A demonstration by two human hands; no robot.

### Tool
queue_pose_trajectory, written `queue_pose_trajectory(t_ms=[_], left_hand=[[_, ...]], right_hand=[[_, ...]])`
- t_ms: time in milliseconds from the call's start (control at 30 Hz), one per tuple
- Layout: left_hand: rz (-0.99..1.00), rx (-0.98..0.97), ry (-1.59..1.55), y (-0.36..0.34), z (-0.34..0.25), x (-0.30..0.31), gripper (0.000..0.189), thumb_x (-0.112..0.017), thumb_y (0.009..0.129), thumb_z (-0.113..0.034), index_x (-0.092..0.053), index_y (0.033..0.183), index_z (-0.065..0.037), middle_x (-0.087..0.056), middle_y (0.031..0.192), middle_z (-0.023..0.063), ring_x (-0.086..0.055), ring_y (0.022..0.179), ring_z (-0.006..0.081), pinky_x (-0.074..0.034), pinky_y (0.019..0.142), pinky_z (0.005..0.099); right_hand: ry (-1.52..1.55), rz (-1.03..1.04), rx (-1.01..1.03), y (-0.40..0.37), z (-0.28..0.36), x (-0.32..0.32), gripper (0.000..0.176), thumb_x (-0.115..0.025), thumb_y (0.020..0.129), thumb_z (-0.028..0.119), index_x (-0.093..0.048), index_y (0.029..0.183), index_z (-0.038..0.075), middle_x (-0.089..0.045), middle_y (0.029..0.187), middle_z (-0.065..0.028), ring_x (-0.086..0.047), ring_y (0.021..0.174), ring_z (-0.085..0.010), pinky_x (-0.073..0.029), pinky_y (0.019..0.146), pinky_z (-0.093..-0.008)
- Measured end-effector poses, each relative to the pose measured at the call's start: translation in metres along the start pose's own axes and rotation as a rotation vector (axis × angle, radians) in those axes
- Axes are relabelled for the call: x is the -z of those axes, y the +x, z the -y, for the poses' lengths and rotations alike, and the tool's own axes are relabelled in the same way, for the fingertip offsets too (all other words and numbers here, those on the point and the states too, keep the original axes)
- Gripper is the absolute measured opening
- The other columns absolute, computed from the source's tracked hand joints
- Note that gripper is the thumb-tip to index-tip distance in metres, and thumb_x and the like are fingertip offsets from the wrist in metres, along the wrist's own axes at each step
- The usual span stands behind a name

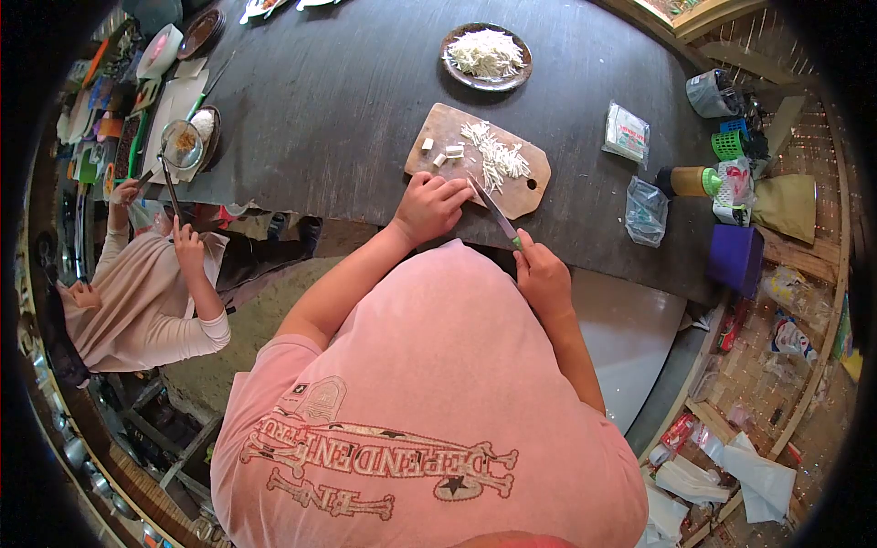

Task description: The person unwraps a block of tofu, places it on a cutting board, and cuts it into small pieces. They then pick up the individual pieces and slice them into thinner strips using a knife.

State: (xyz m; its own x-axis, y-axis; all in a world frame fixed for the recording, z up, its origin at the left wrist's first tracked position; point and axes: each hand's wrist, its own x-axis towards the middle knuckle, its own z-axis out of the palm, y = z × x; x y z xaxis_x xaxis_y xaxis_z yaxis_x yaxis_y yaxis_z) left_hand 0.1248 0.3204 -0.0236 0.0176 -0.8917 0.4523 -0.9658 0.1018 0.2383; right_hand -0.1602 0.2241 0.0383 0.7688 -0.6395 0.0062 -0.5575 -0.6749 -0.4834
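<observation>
My right hand grips the green handle of a knife. Its blade slants up to the left over the near edge of a wooden cutting board. Beside the blade tip, my left hand rests on the board's near left edge, fingers curled and pressed together. What lies under those fingertips is hidden. Several small white blocks sit on the board's left part. A loose heap of thin white strips lies right of them. Beyond the board, a dark round plate bears a larger pile of similar strips.
A clear plastic bag and a packet of white contents lie to the right on the dark table. Baskets, a jar and a purple container line the right edge. At left, another person holds utensils near a strainer.
</observation>
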Motion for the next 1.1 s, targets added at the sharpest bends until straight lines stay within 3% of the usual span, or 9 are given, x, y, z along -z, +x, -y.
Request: queue_pose_trajectory(t_ms=[467, 733, 933, 1100], left_hand=[[0.002, -0.004, -0.006, 0.0, 0.001, -0.001, 0.037, -0.081, 0.086, -0.023, -0.077, 0.122, -0.019, -0.073, 0.125, -0.0063, -0.069, 0.101, 0.0134, -0.046, 0.097, 0.0398], [0.018, 0.008, -0.004, -0.001, 0.0, 0.0, 0.04, -0.083, 0.084, -0.021, -0.077, 0.123, -0.02, -0.074, 0.127, -0.0064, -0.069, 0.099, 0.0151, -0.047, 0.098, 0.0398], [0.014, 0.002, -0.004, 0.0, 0.0, -0.001, 0.039, -0.082, 0.084, -0.021, -0.076, 0.123, -0.02, -0.073, 0.125, -0.0057, -0.069, 0.099, 0.015, -0.046, 0.098, 0.0403], [0.023, -0.005, -0.001, 0.0, 0.001, 0.0, 0.037, -0.081, 0.085, -0.022, -0.075, 0.122, -0.019, -0.072, 0.124, -0.0058, -0.068, 0.098, 0.0148, -0.045, 0.098, 0.0407]], right_hand=[[-0.161, 0.077, 0.024, 0.008, 0.01, 0.015, 0.044, -0.071, 0.103, 0.021, -0.068, 0.147, 0.012, -0.07, 0.093, -0.0109, -0.075, 0.074, -0.036, -0.062, 0.065, -0.0481], [-0.261, 0.148, 0.056, 0.015, 0.026, 0.028, 0.044, -0.063, 0.104, 0.013, -0.066, 0.147, 0.003, -0.069, 0.092, -0.013, -0.076, 0.072, -0.0352, -0.063, 0.064, -0.0463], [-0.303, 0.197, 0.055, 0.014, 0.03, 0.028, 0.052, -0.063, 0.099, 0.009, -0.064, 0.15, 0.002, -0.069, 0.096, -0.0135, -0.076, 0.072, -0.0326, -0.063, 0.064, -0.0446], [-0.368, 0.196, 0.056, 0.013, 0.031, 0.024, 0.051, -0.065, 0.101, 0.012, -0.063, 0.151, 0.004, -0.066, 0.094, -0.0115, -0.075, 0.073, -0.0322, -0.062, 0.064, -0.0457]])
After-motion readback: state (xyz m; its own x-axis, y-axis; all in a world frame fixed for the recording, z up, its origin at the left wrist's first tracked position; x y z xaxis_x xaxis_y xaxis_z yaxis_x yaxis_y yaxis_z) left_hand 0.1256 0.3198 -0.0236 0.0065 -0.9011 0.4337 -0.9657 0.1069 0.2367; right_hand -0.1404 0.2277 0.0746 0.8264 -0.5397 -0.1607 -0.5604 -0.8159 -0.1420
